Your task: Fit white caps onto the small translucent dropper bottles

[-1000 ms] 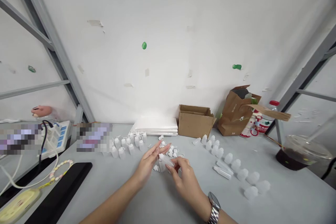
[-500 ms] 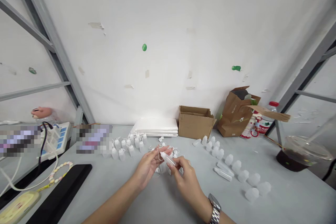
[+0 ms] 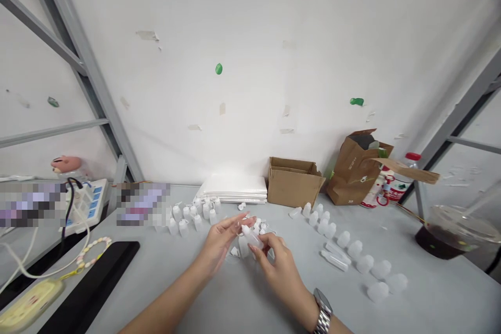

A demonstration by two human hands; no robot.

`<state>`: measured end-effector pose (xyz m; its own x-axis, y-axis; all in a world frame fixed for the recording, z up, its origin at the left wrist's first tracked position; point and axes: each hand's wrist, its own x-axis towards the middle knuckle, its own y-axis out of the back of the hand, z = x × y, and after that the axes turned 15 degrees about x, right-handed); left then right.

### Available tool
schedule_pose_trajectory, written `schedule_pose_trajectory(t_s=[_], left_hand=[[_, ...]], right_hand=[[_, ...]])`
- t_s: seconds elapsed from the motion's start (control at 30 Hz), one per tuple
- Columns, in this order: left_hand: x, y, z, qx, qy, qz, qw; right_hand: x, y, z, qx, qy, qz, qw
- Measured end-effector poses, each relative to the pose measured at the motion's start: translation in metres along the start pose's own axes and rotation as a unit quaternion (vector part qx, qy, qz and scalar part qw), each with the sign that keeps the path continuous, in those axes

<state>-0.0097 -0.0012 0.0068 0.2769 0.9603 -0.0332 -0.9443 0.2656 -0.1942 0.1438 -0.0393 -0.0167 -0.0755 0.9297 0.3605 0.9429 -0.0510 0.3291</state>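
Observation:
A small translucent plastic squeeze bottle [image 3: 252, 238] is tilted up to the left between my hands, its nozzle at the upper end. My right hand [image 3: 280, 263], with a watch at the wrist, is closed around the lower body. At the nozzle end, my left hand [image 3: 219, 240] closes its thumb and fingers on the tip; whatever small part they cover is hidden. Behind and beneath my hands lies a heap of white caps [image 3: 261, 225] with thin straps. To the left, several capped bottles [image 3: 183, 227] stand upright in a group.
Uncapped frosted bottles [image 3: 365, 263] stand in a line on the right, beside two lying tubes [image 3: 335, 260]. At the back are white flat packs [image 3: 235, 189], a cardboard box [image 3: 294, 182] and a paper bag [image 3: 352, 172]. A drink cup [image 3: 440, 235] stands far right, a black pad [image 3: 94, 287] left.
My left fingers have moved in over the nozzle, and the cap's strap loop seen at them earlier is no longer visible. The whole view has shifted slightly.

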Motion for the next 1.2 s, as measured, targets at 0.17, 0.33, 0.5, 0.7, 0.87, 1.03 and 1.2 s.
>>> schedule_pose_trajectory(t_s=[0.17, 0.33, 0.5, 0.7, 0.87, 1.03, 1.2], left_hand=[[0.001, 0.000, 0.001, 0.023, 0.003, 0.015, 1.000], [0.000, 0.001, -0.003, 0.032, -0.004, 0.002, 0.999], [0.001, 0.001, -0.006, 0.052, -0.002, -0.023, 0.998], [-0.005, -0.011, -0.013, 0.096, -0.052, -0.004, 0.994], [-0.035, -0.017, -0.008, 0.236, -0.173, -0.020, 0.956], [-0.071, 0.019, 0.000, 0.274, -0.139, 0.274, 0.911], [-0.085, 0.082, -0.010, 0.450, -0.006, 0.415, 0.791]], right_hand=[[-0.001, -0.001, 0.001, -0.008, 0.007, 0.006, 1.000], [-0.002, -0.001, 0.002, -0.008, 0.006, 0.008, 1.000], [-0.002, -0.002, 0.004, 0.007, -0.002, 0.008, 1.000], [-0.001, -0.002, 0.005, 0.059, -0.025, 0.024, 0.998], [-0.004, -0.001, 0.008, 0.061, 0.017, -0.010, 0.998], [-0.003, -0.001, 0.009, 0.042, 0.000, 0.000, 0.999], [-0.002, -0.004, 0.012, 0.043, -0.014, 0.010, 0.999]])
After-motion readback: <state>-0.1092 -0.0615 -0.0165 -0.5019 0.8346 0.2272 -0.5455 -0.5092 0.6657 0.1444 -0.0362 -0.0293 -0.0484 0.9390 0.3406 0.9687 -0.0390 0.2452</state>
